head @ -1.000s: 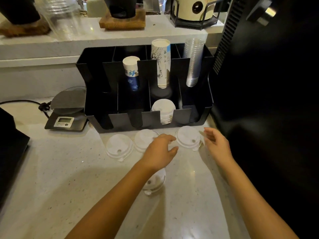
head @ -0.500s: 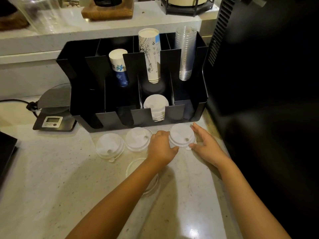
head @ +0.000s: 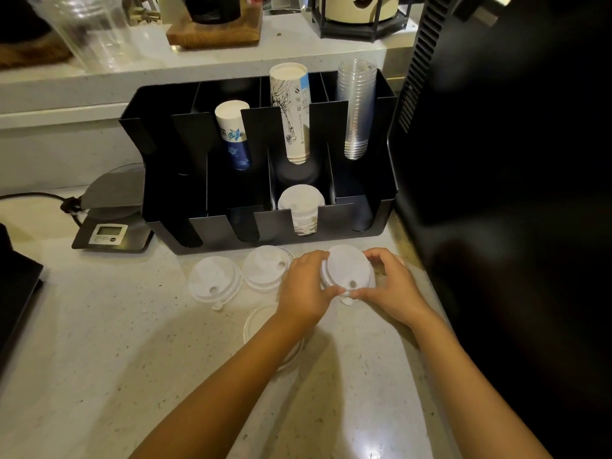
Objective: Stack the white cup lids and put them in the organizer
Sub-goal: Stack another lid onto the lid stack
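Observation:
Three white cup lids lie in a row on the counter before the black organizer [head: 381, 213]. My left hand [head: 306, 286] and my right hand [head: 389, 286] both grip the rightmost white lid [head: 347, 268], tilted up off the counter. The middle lid [head: 265, 271] and the left lid [head: 213, 279] lie flat. A fourth lid [head: 261, 321] lies nearer me, mostly hidden under my left forearm. A stack of white lids [head: 301, 207] stands in a front slot of the organizer.
The organizer's back slots hold two paper cup stacks [head: 291, 114] and clear plastic cups [head: 356, 107]. A digital scale [head: 109, 223] sits left of it. A tall black machine [head: 513, 160] walls the right side. A raised shelf [head: 198, 58] runs behind.
Both hands closed in on the rightmost lid from either side and lifted its far edge. The camera view has moved closer and lower.

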